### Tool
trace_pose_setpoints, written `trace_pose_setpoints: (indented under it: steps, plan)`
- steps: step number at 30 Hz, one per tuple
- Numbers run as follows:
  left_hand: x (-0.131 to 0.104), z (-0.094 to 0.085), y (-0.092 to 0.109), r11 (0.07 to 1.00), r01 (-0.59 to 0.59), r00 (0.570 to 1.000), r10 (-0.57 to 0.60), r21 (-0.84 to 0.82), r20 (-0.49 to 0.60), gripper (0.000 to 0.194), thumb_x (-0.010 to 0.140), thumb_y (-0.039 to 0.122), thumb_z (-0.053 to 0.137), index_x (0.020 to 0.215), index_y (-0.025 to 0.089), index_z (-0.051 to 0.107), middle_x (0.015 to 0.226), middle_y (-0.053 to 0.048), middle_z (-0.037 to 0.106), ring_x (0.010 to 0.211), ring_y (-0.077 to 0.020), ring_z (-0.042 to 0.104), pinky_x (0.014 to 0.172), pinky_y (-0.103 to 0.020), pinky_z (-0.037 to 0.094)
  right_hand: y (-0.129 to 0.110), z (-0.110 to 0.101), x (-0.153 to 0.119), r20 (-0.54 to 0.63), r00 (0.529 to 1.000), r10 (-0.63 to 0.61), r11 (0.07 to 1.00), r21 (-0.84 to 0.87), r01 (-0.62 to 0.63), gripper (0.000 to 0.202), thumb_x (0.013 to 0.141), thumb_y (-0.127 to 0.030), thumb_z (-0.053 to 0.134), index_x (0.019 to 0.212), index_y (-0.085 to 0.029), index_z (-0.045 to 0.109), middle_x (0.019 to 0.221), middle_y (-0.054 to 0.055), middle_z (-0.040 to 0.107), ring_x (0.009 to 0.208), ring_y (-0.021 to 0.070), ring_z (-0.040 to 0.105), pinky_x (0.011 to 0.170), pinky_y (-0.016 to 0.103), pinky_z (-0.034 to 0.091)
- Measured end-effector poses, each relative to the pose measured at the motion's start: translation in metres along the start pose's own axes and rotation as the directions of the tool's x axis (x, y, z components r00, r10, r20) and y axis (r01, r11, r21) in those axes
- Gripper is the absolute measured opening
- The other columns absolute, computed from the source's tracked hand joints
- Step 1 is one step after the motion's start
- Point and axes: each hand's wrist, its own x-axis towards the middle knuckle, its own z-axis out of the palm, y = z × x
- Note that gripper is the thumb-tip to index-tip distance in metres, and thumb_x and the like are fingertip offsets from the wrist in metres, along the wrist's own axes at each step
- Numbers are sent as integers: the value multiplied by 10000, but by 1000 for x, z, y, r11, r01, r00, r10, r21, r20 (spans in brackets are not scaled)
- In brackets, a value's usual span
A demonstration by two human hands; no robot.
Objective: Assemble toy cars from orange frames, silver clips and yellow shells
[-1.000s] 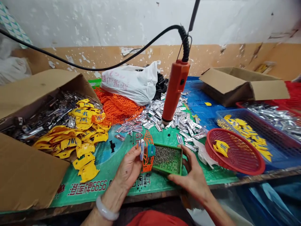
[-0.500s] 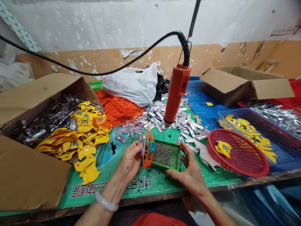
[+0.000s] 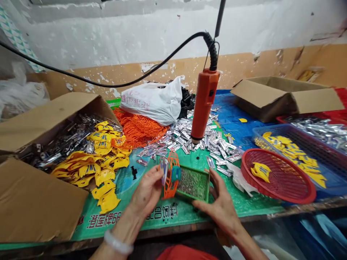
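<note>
My left hand (image 3: 148, 189) pinches a small silver part (image 3: 163, 169) together with an orange lattice-like plastic piece (image 3: 170, 187), which has a teal block (image 3: 176, 173) on it. This piece stands in front of the left end of a green tray (image 3: 208, 187) filled with many small screws (image 3: 191, 182). My right hand (image 3: 221, 198) grips the tray's right end between thumb and fingers, and the tray sits tilted. An orange electric screwdriver (image 3: 205, 103) hangs by its cable above the heap of silver parts (image 3: 219, 144), clear of both hands.
At left a cardboard box (image 3: 43, 202) spills dark parts and yellow plastic pieces (image 3: 108, 200). Behind lie orange netted pieces (image 3: 141, 128) and a white plastic bag (image 3: 153, 101). A red basket (image 3: 287, 180), a blue basket (image 3: 260, 131) and another box (image 3: 260, 95) stand at right.
The tray's right end is tipped more, with its inner right wall showing further. My left hand still holds the orange piece. The whole view has shifted slightly.
</note>
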Motion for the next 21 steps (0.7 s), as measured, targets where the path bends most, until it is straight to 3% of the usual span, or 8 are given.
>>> trace_pose_setpoints:
  steps: [2, 5, 9, 13, 17, 21]
  plan:
    - [-2, -1, 2, 999, -40, 999, 39, -20, -10, 236, 585, 213, 822, 779, 140, 711, 755, -12, 707, 674, -125, 621, 694, -226, 492, -1, 2, 0, 17, 1000, -1, 1000, -10, 1, 947, 581, -292, 776, 1397, -223, 299, 1414, 137, 431, 1238, 311, 496, 956, 423, 489]
    - [-4, -4, 1, 1000, 3, 1000, -3, -18, -19, 239, 640, 222, 796, 852, 148, 715, 802, -20, 715, 705, -129, 635, 702, -226, 500, -2, 3, -1, -15, 1000, 28, 997, -67, -29, 939, 595, -291, 761, 1408, -252, 293, 1425, 122, 424, 1236, 303, 499, 962, 423, 482]
    - [-3, -8, -2, 1000, -4, 999, 3, -15, -44, 211, 616, 206, 804, 791, 134, 710, 749, -12, 706, 666, -126, 630, 669, -223, 505, -4, 3, 2, 50, 998, 43, 998, -56, -40, 983, 563, -292, 779, 1412, -225, 288, 1396, 140, 449, 1183, 300, 542, 961, 422, 482]
    - [-3, -5, 2, 999, -9, 1000, 8, -38, -19, 217, 660, 212, 781, 861, 153, 721, 790, -17, 718, 685, -130, 641, 663, -220, 513, -5, 3, 4, 30, 997, 69, 994, -83, -66, 951, 593, -318, 757, 1416, -258, 285, 1430, 134, 416, 1144, 296, 575, 931, 427, 503]
    - [-1, -1, 7, 999, -48, 999, 48, -16, -23, 220, 597, 195, 814, 790, 136, 726, 772, -22, 724, 686, -132, 647, 671, -209, 523, -7, 4, 6, 73, 996, 48, 998, -51, -44, 1013, 562, -303, 771, 1431, -213, 257, 1451, 155, 387, 1193, 308, 538, 961, 434, 486]
    - [0, -3, 11, 999, -39, 998, 39, -14, -42, 246, 645, 204, 787, 882, 171, 730, 814, -16, 735, 698, -141, 663, 683, -221, 532, -7, 8, 7, 30, 997, 68, 996, -66, -66, 958, 593, -298, 743, 1427, -255, 273, 1457, 122, 391, 1173, 293, 559, 942, 426, 499]
